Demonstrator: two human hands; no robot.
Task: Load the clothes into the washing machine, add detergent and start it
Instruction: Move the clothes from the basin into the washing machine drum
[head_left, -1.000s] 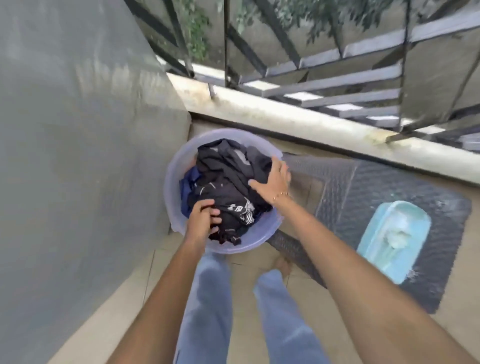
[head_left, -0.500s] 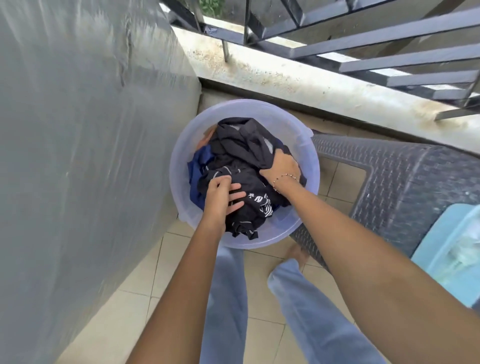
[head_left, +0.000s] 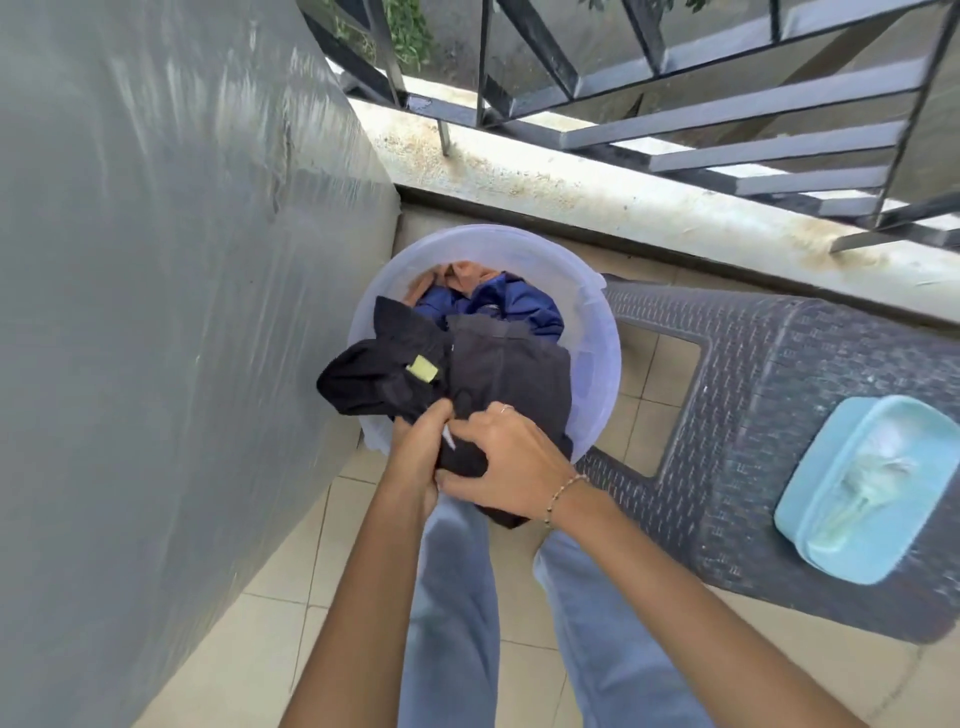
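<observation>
Sheeting (head_left: 156, 312), grey, filled the space left of the basin (head_left: 597, 332), which stood on tiled floor (head_left: 311, 597) close against it. At the basin's near rim the left hand (head_left: 415, 457) gripped a black bundle (head_left: 498, 374), fingers curled tight into the cloth and mostly buried in it. The bundle hung raised over the basin's near half, one fold spilling past its left rim, a yellow-green tag (head_left: 422, 369) showing on it. Deeper inside the basin, on its far side, lay a blue garment (head_left: 498, 306) and, beyond it, a tan garment (head_left: 457, 275). Just right of the left hand and touching it, the right hand (head_left: 509, 467) clutched the same bundle, fingers bent down over the cloth and the thumb pinching it from below; a bead bracelet (head_left: 566, 491) circled that wrist. Just right of the basin stood a dark woven stool (head_left: 779, 415), with a pale blue tub (head_left: 872, 483) on its top, well apart from the basin. Beyond the basin ran a stained ledge (head_left: 571, 182) under a black railing (head_left: 675, 104).
</observation>
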